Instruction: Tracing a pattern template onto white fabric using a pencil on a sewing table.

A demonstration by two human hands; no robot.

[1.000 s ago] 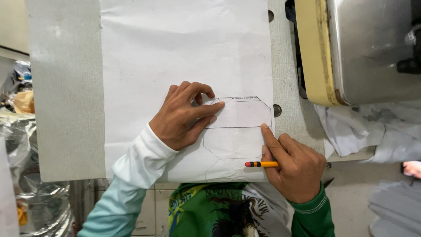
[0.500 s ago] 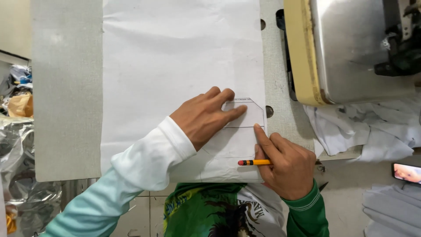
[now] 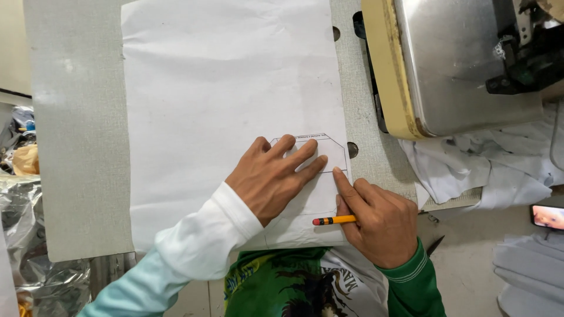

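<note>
Two hands: both lie low in the middle of the head view, side by side, touching the same small paper shape.
Left hand (image 3: 275,179): it lies flat with fingers spread on the template (image 3: 317,154). It grips nothing. It looks like it presses down so the shape cannot slide.
Right hand (image 3: 379,220): it is curled around a pencil (image 3: 333,221). Its first finger sticks out and pushes on the lower right edge of the template, likely to help pin it.
Pencil: it is yellow with a red end. It lies sideways in the frame. The red end points left, toward the left hand. The tip is hidden inside the right hand.
Template: it is a small white piece with cut corners, right of the middle of the frame. Its flat top edge faces the top of the frame. I cannot tell its long side, since the hands hide much of it.
White sheet (image 3: 223,105): it is big and lies flat under the template, long side running up and down the frame.
Tabletop (image 3: 76,147): it is grey and carries the sheet.
Sewing machine (image 3: 464,64): it sits in the upper right of the frame, apart from the hands.
White cloth (image 3: 487,170): it is bunched up at the right, below the machine.
</note>
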